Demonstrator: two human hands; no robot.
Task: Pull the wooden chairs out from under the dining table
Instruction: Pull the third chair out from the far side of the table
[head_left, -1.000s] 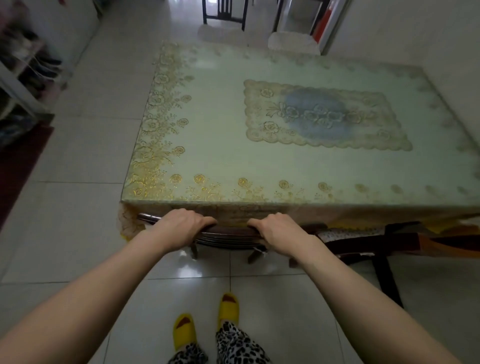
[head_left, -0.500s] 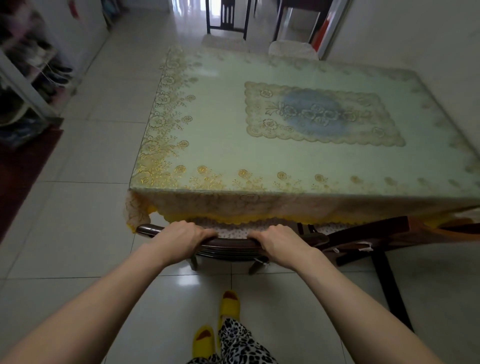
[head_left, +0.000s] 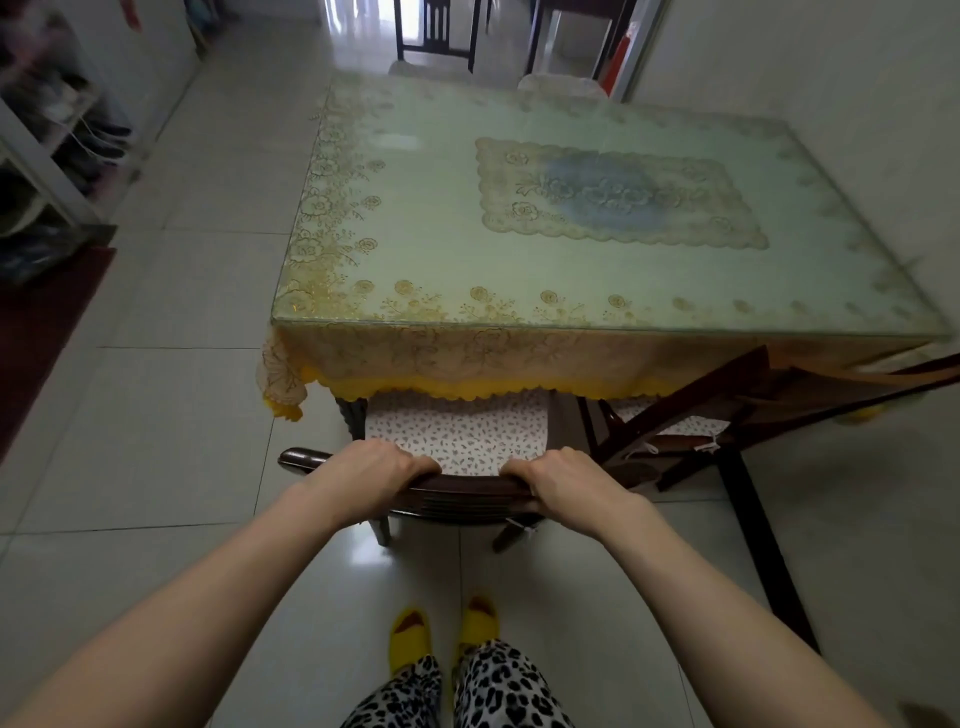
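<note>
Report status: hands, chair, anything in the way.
Left hand and right hand shut on chair top rail. Seat cushion partly out from under table. Second chair leaning close at right.

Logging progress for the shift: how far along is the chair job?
Done: nothing fully out. In hand: left hand and right hand grip the dark wooden chair's top rail; its patterned seat cushion is partly under the yellow-fringed tablecloth. Left: the second dark wooden chair.
</note>
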